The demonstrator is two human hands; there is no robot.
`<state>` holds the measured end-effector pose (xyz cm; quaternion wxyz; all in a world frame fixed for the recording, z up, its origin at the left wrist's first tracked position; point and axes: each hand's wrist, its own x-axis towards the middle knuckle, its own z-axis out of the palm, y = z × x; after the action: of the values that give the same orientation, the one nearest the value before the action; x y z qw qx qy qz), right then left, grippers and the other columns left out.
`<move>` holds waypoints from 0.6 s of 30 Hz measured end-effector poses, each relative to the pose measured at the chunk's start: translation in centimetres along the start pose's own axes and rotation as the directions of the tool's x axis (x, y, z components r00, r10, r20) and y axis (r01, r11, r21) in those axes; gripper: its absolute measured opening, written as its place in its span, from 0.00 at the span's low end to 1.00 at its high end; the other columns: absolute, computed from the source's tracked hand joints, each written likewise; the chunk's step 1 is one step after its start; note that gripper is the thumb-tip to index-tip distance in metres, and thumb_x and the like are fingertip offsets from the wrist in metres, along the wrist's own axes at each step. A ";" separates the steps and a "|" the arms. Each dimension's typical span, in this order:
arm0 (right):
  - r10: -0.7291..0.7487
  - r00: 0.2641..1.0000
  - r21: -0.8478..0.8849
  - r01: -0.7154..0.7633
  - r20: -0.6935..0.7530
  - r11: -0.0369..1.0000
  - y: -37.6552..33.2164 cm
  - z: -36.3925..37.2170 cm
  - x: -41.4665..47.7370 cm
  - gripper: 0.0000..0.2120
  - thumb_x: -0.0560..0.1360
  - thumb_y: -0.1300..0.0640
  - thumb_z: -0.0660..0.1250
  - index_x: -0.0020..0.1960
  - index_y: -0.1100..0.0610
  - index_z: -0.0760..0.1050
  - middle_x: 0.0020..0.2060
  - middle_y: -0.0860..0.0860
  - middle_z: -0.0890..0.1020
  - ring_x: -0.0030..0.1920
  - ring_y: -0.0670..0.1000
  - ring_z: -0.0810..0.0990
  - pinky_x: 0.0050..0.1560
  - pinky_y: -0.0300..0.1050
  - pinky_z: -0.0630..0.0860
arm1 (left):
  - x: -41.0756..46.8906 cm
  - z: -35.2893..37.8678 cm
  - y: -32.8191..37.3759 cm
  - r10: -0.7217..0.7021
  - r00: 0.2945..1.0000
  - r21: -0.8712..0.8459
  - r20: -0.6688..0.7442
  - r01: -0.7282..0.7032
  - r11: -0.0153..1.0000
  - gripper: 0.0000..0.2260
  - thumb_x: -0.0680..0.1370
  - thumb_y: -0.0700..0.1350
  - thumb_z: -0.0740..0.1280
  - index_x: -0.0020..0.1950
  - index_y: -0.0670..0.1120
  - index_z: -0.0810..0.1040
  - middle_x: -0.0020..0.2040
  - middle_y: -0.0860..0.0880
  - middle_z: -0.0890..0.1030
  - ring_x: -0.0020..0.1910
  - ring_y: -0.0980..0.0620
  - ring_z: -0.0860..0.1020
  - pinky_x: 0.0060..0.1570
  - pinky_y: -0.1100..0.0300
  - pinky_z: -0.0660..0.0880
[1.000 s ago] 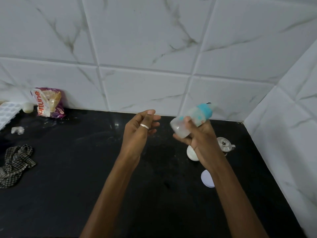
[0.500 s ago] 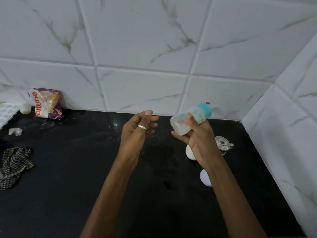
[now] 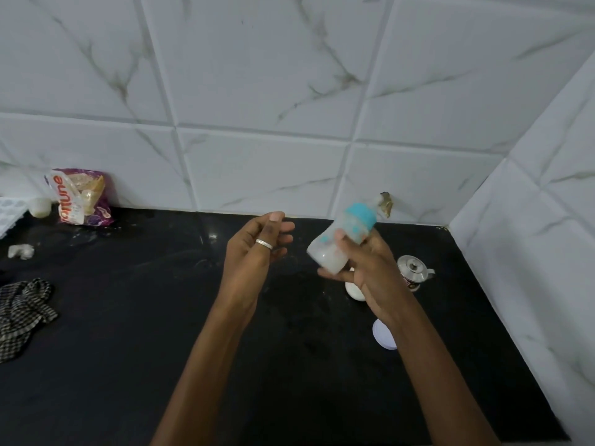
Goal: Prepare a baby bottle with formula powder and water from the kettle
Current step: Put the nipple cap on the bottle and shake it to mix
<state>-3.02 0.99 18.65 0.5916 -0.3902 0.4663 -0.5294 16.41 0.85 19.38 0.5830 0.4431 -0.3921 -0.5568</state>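
My right hand [image 3: 363,268] grips a clear baby bottle [image 3: 341,239] with a teal collar and a teat, tilted with the teat up and to the right. Milky white liquid fills its lower end. My left hand [image 3: 254,249], with a ring on one finger, hovers just left of the bottle, fingers loosely curled and holding nothing. A small steel kettle [image 3: 413,272] stands on the black counter [image 3: 128,349] behind my right wrist. A white container [image 3: 354,291] sits partly hidden under my right hand, with a round white lid [image 3: 383,336] lying flat nearby.
A purple and white packet [image 3: 80,197] leans on the tiled wall at the back left, beside a white round object [image 3: 40,207] and a white tray [image 3: 9,214]. A checked cloth [image 3: 22,313] lies at the left edge. Tiled wall closes the right side.
The bottle has tipped slightly more upright in my right hand and blurred with motion. My left hand has stayed beside it, fingers curled.
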 end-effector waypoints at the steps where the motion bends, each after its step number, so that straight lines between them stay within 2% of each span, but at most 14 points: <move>1: -0.014 0.999 0.057 0.016 -0.041 0.998 0.1 -0.1 0.1 0.28 0.72 0.47 0.78 0.67 0.52 0.72 0.59 0.55 0.82 0.59 0.56 0.86 0.48 0.58 0.85 | 0.0 0.0 0.0 0.001 1.000 -0.001 -0.001 -0.001 1.000 0.07 0.83 0.49 0.67 0.52 0.52 0.85 0.53 0.49 0.88 0.50 0.52 0.84 0.52 0.55 0.79; 2: -0.010 0.999 0.052 0.012 -0.046 0.999 0.0 0.0 0.1 0.28 0.72 0.47 0.77 0.68 0.52 0.71 0.60 0.56 0.81 0.59 0.55 0.86 0.48 0.58 0.85 | 0.0 0.0 0.0 0.000 1.000 -0.002 -0.003 0.000 1.000 0.07 0.83 0.49 0.67 0.53 0.52 0.85 0.52 0.49 0.88 0.50 0.52 0.84 0.52 0.55 0.79; 5: 0.057 0.996 -0.134 -0.047 0.068 0.990 0.1 -0.2 -0.1 0.27 0.72 0.49 0.77 0.68 0.52 0.72 0.60 0.56 0.81 0.59 0.55 0.86 0.47 0.58 0.85 | 0.0 0.0 0.0 0.000 1.000 0.000 0.000 0.000 1.000 0.07 0.83 0.49 0.66 0.54 0.51 0.84 0.52 0.49 0.88 0.51 0.52 0.84 0.52 0.55 0.79; 7: 0.011 1.000 -0.049 -0.009 0.026 0.999 -0.3 -0.2 -0.1 0.26 0.72 0.49 0.76 0.67 0.53 0.73 0.59 0.55 0.83 0.58 0.56 0.86 0.47 0.58 0.85 | 0.0 -0.1 0.2 0.001 1.000 -0.002 0.002 -0.001 1.000 0.08 0.83 0.50 0.67 0.54 0.51 0.84 0.53 0.49 0.88 0.51 0.53 0.84 0.51 0.56 0.79; 9: -0.048 0.992 0.085 0.058 -0.113 0.995 -0.5 -0.1 0.3 0.28 0.73 0.47 0.77 0.68 0.54 0.72 0.58 0.55 0.83 0.57 0.55 0.87 0.46 0.57 0.85 | 0.1 -0.1 0.3 0.005 1.000 -0.008 -0.005 -0.005 1.000 0.07 0.83 0.50 0.67 0.53 0.51 0.85 0.52 0.49 0.88 0.50 0.53 0.84 0.51 0.57 0.80; 10: -0.058 0.988 0.075 0.069 -0.143 0.995 -0.5 0.0 0.4 0.29 0.73 0.46 0.77 0.68 0.53 0.71 0.58 0.54 0.82 0.56 0.53 0.87 0.45 0.57 0.85 | 0.1 -0.1 0.4 0.005 1.000 -0.012 -0.009 -0.005 1.000 0.07 0.82 0.51 0.67 0.53 0.51 0.85 0.52 0.49 0.88 0.50 0.53 0.84 0.51 0.56 0.80; 11: -0.050 0.991 0.022 0.053 -0.121 0.998 -0.5 0.2 0.2 0.29 0.73 0.46 0.77 0.68 0.53 0.70 0.58 0.54 0.82 0.56 0.52 0.87 0.45 0.56 0.85 | 0.1 -0.2 0.4 0.003 1.000 -0.016 -0.010 -0.003 1.000 0.08 0.82 0.51 0.68 0.54 0.51 0.85 0.52 0.49 0.88 0.50 0.53 0.84 0.51 0.56 0.80; 13: 0.014 1.000 -0.120 -0.011 0.022 0.993 0.0 0.2 0.0 0.27 0.72 0.47 0.77 0.67 0.51 0.72 0.58 0.55 0.82 0.57 0.52 0.86 0.45 0.57 0.85 | 0.2 -0.2 0.5 0.008 1.000 -0.011 -0.005 -0.008 1.000 0.11 0.79 0.54 0.68 0.55 0.50 0.84 0.53 0.49 0.88 0.50 0.53 0.84 0.50 0.57 0.80; 14: 0.033 0.998 -0.129 -0.026 0.056 0.991 0.1 0.2 -0.1 0.27 0.71 0.48 0.76 0.67 0.51 0.72 0.59 0.55 0.82 0.58 0.53 0.86 0.46 0.57 0.85 | 0.2 -0.2 0.5 0.010 1.000 -0.006 -0.001 -0.010 1.000 0.12 0.79 0.55 0.68 0.56 0.50 0.84 0.53 0.49 0.88 0.50 0.53 0.84 0.50 0.57 0.80; 15: 0.025 0.999 -0.092 -0.021 0.043 0.996 0.2 0.3 -0.1 0.28 0.72 0.48 0.76 0.68 0.52 0.73 0.59 0.55 0.82 0.58 0.55 0.86 0.46 0.58 0.85 | 0.2 -0.2 0.5 0.014 1.000 -0.005 0.003 -0.014 1.000 0.12 0.79 0.55 0.68 0.56 0.50 0.84 0.53 0.49 0.88 0.50 0.52 0.84 0.50 0.58 0.80; 17: -0.004 0.997 0.054 0.008 -0.080 0.999 0.5 0.8 -0.1 0.31 0.73 0.45 0.78 0.70 0.54 0.71 0.61 0.57 0.81 0.59 0.56 0.85 0.47 0.58 0.85 | 0.2 -0.3 0.6 0.022 1.000 -0.010 0.001 -0.022 1.000 0.12 0.79 0.55 0.68 0.56 0.50 0.84 0.53 0.48 0.88 0.50 0.52 0.84 0.49 0.59 0.80; 18: 0.001 0.994 0.064 0.006 -0.111 0.998 0.7 1.1 -0.1 0.33 0.72 0.44 0.78 0.70 0.54 0.70 0.62 0.57 0.80 0.60 0.57 0.85 0.47 0.57 0.85 | 0.2 -0.3 0.6 0.023 1.000 -0.012 -0.004 -0.023 1.000 0.13 0.78 0.56 0.69 0.55 0.50 0.84 0.53 0.49 0.88 0.50 0.52 0.84 0.48 0.59 0.80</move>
<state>-1.74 1.12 18.24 0.5763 -0.3418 0.4806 -0.5658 16.89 0.69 19.86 0.5928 0.4362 -0.3925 -0.5516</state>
